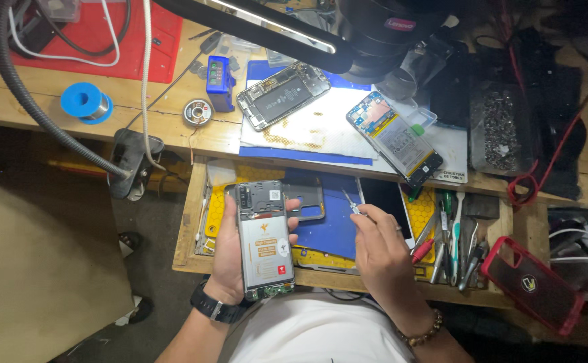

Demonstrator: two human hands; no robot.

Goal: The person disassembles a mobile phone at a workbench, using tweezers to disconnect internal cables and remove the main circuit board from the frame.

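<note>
Here, opened phone (265, 238) upright, lengthwise, left hand (230, 259)

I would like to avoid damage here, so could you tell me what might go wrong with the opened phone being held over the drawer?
1. The left hand alone holds the opened phone in the air; it could slip into the open drawer.
2. The pointed tool in the right hand could scratch the exposed battery if it slips.
3. The phone overhanging the bench edge might get knocked down.
</note>
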